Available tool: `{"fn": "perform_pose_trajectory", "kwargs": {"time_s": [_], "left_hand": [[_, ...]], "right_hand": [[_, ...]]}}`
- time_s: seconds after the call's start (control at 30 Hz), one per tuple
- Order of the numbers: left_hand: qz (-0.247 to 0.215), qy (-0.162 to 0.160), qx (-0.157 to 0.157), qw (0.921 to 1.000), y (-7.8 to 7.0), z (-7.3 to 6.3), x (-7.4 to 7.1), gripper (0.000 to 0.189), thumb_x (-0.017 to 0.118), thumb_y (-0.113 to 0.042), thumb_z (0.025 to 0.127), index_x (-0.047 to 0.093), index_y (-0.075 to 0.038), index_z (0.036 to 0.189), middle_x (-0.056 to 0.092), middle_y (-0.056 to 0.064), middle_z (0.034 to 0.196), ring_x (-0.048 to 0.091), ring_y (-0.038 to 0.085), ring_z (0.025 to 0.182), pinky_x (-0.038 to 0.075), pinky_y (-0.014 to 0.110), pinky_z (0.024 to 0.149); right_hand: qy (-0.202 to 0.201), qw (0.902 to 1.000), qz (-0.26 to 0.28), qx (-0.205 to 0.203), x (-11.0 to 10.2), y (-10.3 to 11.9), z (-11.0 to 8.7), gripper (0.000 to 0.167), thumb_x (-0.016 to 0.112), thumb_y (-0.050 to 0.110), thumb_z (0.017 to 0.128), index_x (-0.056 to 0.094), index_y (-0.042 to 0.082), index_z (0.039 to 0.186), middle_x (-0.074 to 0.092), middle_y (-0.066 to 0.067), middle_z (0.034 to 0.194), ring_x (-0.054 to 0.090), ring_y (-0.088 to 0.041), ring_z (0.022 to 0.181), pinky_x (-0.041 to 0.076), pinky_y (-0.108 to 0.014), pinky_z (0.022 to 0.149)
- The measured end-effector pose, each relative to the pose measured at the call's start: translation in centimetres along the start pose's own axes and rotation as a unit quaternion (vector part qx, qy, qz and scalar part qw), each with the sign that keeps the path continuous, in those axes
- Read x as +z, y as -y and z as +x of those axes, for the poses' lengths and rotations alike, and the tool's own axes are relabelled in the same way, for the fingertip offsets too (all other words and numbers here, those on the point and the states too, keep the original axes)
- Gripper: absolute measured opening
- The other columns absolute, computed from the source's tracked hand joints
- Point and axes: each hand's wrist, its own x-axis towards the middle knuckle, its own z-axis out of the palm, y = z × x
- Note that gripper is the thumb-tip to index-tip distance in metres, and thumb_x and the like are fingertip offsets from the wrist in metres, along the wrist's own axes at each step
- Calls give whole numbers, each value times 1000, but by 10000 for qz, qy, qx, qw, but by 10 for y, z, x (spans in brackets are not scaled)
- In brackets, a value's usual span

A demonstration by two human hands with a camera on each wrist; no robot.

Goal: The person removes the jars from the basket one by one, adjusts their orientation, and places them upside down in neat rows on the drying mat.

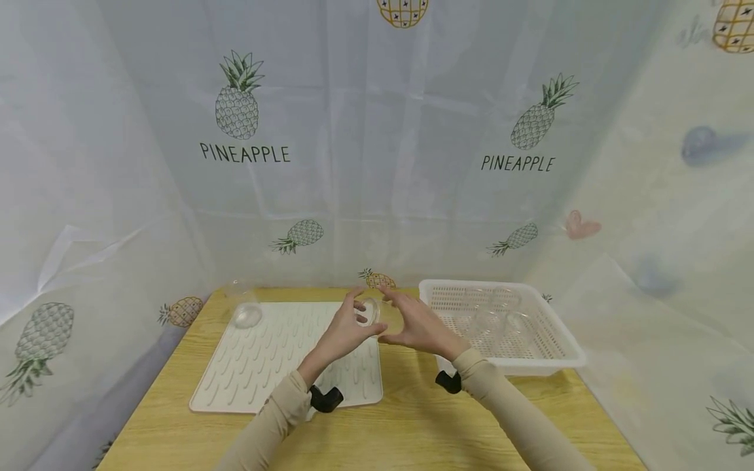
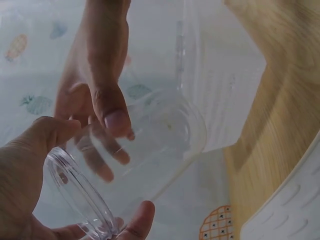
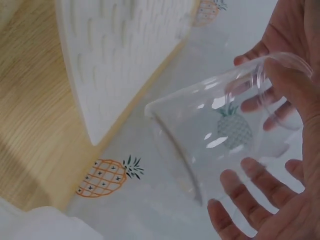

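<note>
Between the two hands, above the gap between mat and basket, a clear cup (image 1: 369, 312) is held in the air, tilted on its side. My left hand (image 1: 343, 332) grips its thick ring-like end, thumb on one side and fingers on the other, as the left wrist view shows. Around the cup's body, my right hand (image 1: 421, 325) has its fingers spread; in the right wrist view its thumb overlaps the cup and its fingertips (image 3: 235, 182) lie beside the wall. Whether the right thumb touches the cup, I cannot tell.
A white ridged drying mat (image 1: 283, 366) lies on the left of the wooden table (image 1: 412, 425). Another clear cup (image 1: 247, 315) stands at its far left corner. On the right sits a white perforated basket (image 1: 565, 333) holding several clear cups (image 1: 487, 320). Pineapple-printed sheets (image 1: 377, 163) enclose the table.
</note>
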Motion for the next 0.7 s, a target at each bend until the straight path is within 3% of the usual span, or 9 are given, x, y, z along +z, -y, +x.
{"fn": "perform_pose_trajectory", "kwargs": {"time_s": [0.1, 0.2, 0.43, 0.57, 0.7], "left_hand": [[67, -199, -29, 9998, 6, 0, -5, 94, 75, -53, 78, 24, -20, 150, 48, 11, 128, 58, 29, 111, 54, 38, 75], [99, -463, -46, 9989, 8, 0, -13, 88, 76, -50, 78, 31, -17, 146, 48, 11, 128, 58, 30, 111, 54, 38, 75], [-102, -1061, 84, 9943, 6, -3, -27, 81, 77, -52, 77, 36, -18, 138, 47, 8, 129, 56, 26, 114, 54, 39, 78], [-367, -1208, 217, 9918, 4, -4, -28, 85, 77, -50, 77, 33, -15, 141, 43, 7, 132, 54, 26, 116, 54, 39, 83], [-473, -1280, 344, 9901, 2, -5, -28, 87, 77, -50, 77, 33, -11, 141, 42, 6, 133, 54, 28, 115, 55, 39, 82]], "right_hand": [[-8, 9979, 433, 485, 1, -3, -3, 97, 69, 62, 78, 22, 23, 154, 54, -6, 136, 57, -27, 120, 50, -46, 93], [-98, 9894, 944, 1098, 1, -5, -5, 91, 62, 64, 82, 22, 23, 153, 50, -6, 139, 54, -28, 124, 49, -47, 94], [-445, 9501, 2248, 2117, 4, -1, 1, 75, 51, 57, 94, 21, 20, 153, 51, -14, 136, 57, -31, 118, 51, -47, 91], [-329, 9115, 3239, 2515, 11, 7, 7, 78, 47, 59, 95, 19, 15, 153, 51, -19, 135, 62, -34, 111, 56, -42, 84], [-141, 8542, 4487, 2623, 19, 12, 14, 80, 43, 58, 97, 12, 9, 152, 44, -29, 138, 61, -44, 110, 56, -48, 84]]}}
